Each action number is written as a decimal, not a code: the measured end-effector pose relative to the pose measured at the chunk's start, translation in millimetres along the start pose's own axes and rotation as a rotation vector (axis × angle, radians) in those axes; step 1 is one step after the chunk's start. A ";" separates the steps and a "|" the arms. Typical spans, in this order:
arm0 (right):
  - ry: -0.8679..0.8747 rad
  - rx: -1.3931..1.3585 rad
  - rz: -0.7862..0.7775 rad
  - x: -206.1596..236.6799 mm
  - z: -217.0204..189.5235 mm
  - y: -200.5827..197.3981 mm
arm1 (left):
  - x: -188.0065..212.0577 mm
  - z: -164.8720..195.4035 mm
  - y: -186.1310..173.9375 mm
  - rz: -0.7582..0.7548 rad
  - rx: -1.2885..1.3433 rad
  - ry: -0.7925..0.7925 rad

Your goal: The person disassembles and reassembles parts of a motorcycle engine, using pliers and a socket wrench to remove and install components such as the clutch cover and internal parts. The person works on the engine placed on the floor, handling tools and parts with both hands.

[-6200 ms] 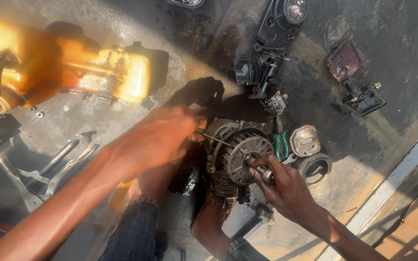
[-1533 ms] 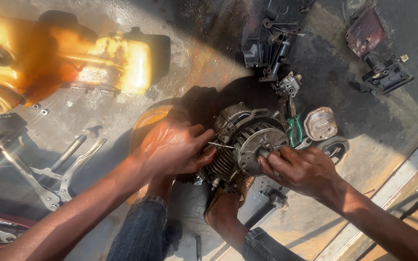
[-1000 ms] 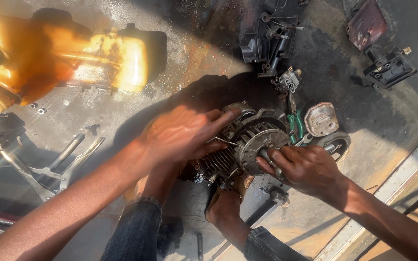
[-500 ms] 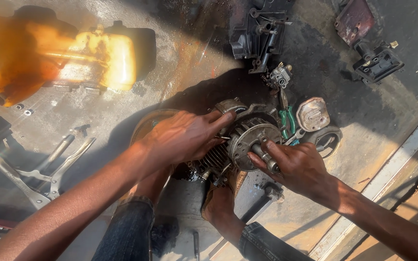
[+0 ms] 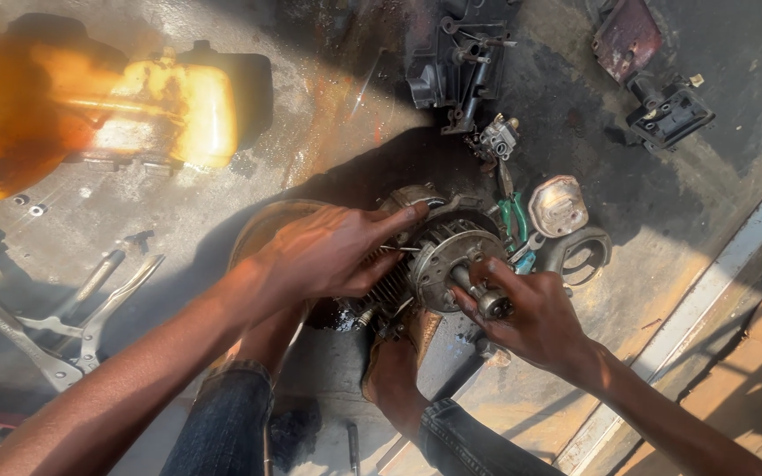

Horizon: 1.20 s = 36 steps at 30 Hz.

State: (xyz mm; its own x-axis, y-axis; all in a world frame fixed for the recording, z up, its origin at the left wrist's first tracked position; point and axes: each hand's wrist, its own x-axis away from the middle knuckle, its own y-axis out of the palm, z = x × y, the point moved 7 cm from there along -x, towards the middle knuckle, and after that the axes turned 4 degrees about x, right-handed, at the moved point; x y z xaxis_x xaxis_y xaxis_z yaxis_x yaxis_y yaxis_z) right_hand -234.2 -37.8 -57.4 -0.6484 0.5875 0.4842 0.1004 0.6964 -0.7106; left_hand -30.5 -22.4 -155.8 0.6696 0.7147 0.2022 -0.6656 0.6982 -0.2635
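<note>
Left hand (image 5: 328,256) covers the engine's (image 5: 438,264) near side (fins mostly hidden). Yellow tank (image 5: 90,106) cut off at left edge; red plate (image 5: 626,35) clipped at top.

A yellow fuel tank (image 5: 147,110) lies on the concrete floor (image 5: 328,115) near the upper left corner, lit orange by the sun. Locking pliers (image 5: 90,322) and other metal hand tools lie toward the left edge. A black engine housing (image 5: 456,62) sits at the top edge, with a small carburetor (image 5: 497,138) just below it. A dark red plate (image 5: 626,37) and a black boxy part (image 5: 670,115) lie near the upper right corner. A white stripe (image 5: 707,291) runs along the right side.
</note>
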 end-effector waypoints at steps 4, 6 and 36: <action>0.061 -0.104 0.023 1.8 -3.3 4.5 | 2.0 4.0 -5.6 0.073 -0.015 0.007; -0.016 -0.218 0.115 2.8 -13.4 0.0 | 5.7 20.3 -17.0 0.297 -0.153 0.214; 0.331 -0.654 0.514 1.6 -43.0 -1.8 | 9.9 5.1 -9.2 0.232 0.052 0.139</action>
State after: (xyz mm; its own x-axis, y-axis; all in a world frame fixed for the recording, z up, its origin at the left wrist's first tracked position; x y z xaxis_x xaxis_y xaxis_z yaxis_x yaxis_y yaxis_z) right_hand -203.0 -20.4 -33.4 -0.1642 0.9101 0.3806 0.7944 0.3507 -0.4959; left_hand -19.4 -21.6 -146.5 0.5336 0.8457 0.0098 -0.8202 0.5203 -0.2378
